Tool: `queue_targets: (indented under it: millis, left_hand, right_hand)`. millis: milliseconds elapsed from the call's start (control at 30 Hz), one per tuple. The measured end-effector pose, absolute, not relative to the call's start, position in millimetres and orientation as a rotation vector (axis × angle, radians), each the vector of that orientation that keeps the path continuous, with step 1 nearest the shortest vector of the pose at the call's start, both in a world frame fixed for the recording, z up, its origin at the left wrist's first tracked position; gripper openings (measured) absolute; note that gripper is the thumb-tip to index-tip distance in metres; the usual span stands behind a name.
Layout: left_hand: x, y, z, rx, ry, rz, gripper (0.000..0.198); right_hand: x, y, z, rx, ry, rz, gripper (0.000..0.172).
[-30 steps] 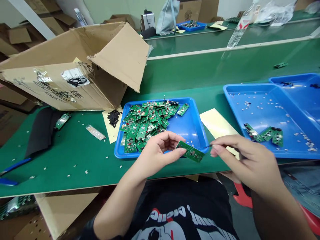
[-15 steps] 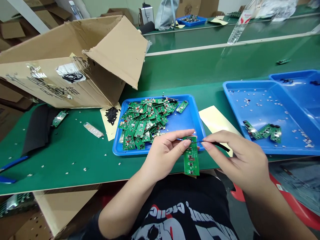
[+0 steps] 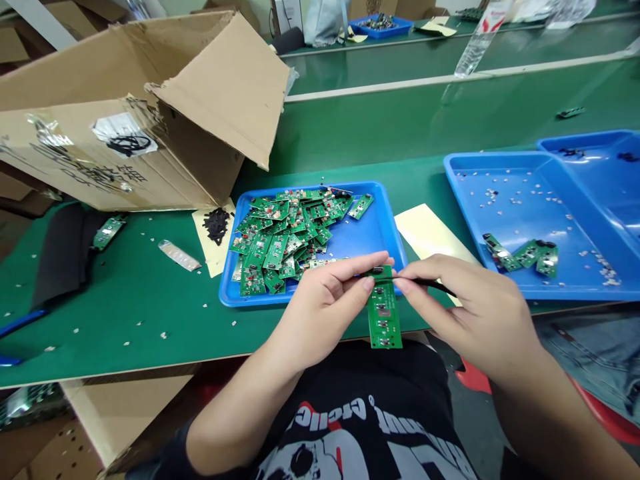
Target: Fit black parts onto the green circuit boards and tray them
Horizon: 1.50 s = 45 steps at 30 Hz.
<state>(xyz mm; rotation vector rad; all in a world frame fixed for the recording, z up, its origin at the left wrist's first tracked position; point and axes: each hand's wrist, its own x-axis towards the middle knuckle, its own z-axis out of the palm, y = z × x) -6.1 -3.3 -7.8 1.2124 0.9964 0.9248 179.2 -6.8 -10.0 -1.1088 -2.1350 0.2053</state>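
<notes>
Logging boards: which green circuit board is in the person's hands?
The green circuit board held up between the left hand and right hand; the others lie in blue plastic trays or on the green mat.

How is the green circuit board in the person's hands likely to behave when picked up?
The green circuit board is probably stiff, looking straight though held by one end. Being flat, it seems unlikely to roll, though its small components may be fragile.
</notes>
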Motion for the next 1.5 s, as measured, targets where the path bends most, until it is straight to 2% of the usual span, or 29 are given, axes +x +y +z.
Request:
queue_targets:
  millis: [333,1200,1367,1500]
  left_hand:
    - [-4.3,-4.8,-6.0,1.193,1.001,0.923,0.035]
    - [-0.2,-4.7,-11.4,1.233,1.06,1.054,0.023]
    - [0.5,-5.5,-10.9,1.22,1.016,1.084,0.043]
    - [-1.5,-5.5,-9.5,1.314,1.039,1.057,0.046]
  right_hand:
    - [176.1,-5.7,-7.8,-1.132,-2.116,0.207,0.011]
    - [174.1,-4.6,-7.6,-1.141,-2.124,0.123,0.01]
    - [175.6,-2.5,-4.7,-1.201,-2.118,0.167,0.011]
    - [173.5,-3.3,-4.9,-1.215,-2.118,0.104,0.012]
